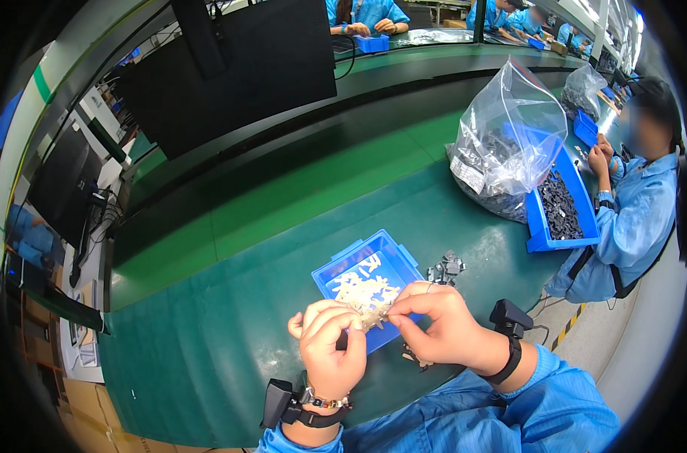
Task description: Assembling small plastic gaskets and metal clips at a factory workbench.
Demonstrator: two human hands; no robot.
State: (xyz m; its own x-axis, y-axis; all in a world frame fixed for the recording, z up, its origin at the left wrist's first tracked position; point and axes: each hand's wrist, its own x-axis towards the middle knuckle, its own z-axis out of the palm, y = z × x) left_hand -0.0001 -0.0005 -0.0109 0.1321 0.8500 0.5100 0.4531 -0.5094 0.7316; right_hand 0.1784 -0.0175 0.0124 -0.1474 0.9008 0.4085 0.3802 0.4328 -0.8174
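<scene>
A small blue bin (387,251) stands on the green table and holds many small cream-coloured plastic pieces (351,287). Over its near part, my left hand (332,349) is closed in a pinch, thumb against forefinger. My right hand (440,325) pinches too, its fingertips almost meeting those of the left. Whatever sits between the fingers is too small to name. Just beyond my right hand lies a little heap of dark grey pieces (447,268). A few small light and dark pieces (414,358) show on the table below my right hand, partly covered by it.
At the right stand a large clear plastic bag (502,143) of dark parts and a blue crate (539,243) of black pieces. A co-worker (622,219) sits beyond them. A black monitor (230,75) hangs at the upper left. Other people work across the bench.
</scene>
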